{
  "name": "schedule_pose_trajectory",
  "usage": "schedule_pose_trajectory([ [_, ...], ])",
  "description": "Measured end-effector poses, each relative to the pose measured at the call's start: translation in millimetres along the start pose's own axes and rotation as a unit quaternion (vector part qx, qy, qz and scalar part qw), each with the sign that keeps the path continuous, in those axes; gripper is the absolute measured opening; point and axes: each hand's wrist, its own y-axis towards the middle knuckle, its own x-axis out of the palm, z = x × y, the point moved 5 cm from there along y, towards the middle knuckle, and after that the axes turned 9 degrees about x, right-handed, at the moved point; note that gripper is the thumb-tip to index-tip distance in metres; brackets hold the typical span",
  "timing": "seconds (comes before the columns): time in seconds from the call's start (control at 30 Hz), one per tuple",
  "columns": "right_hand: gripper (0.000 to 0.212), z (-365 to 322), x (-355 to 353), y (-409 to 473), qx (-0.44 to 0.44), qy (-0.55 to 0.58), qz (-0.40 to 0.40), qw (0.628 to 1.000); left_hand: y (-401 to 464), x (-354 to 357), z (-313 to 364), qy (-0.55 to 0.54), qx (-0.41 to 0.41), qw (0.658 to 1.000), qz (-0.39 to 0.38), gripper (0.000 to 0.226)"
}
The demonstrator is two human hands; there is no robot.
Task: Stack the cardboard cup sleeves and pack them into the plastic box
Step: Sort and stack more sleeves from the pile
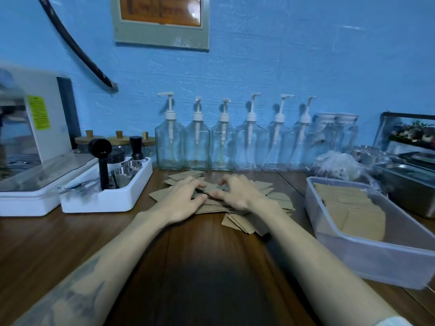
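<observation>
Head cam: both my hands are on the messy pile of cardboard sleeves [237, 208] mid-bench [164, 267]. Left hand [186, 198] and right hand [237, 194] have curled fingers pinching a sleeve between them. Plastic box [353, 252] sits off right, already holding stacked sleeves.

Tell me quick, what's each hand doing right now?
Left hand: fingers curled, gripping the loose cardboard sleeves.
Right hand: also gripping those sleeves.
</observation>
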Motion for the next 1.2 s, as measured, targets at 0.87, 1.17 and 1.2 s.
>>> schedule_pose_trajectory([
  [0.87, 0.045, 43.5, -21.2, -25.5, 0.119, 0.288, 0.059, 0.948, -16.1, -14.9, -39.5, 0.019, -0.069, 0.997, -0.018, 0.050],
  [1.17, 0.029, 54.3, -26.3, -29.6, 0.122, 0.313, 0.105, 0.936, -26.5, -7.4, -50.8, 0.052, -0.125, 0.988, -0.069, 0.070],
  [1.2, 0.029, 51.5, -26.7, -30.5, 0.113, 0.308, 0.105, 0.939, -26.5, -8.1, -48.7, 0.054, -0.115, 0.990, -0.067, 0.068],
])
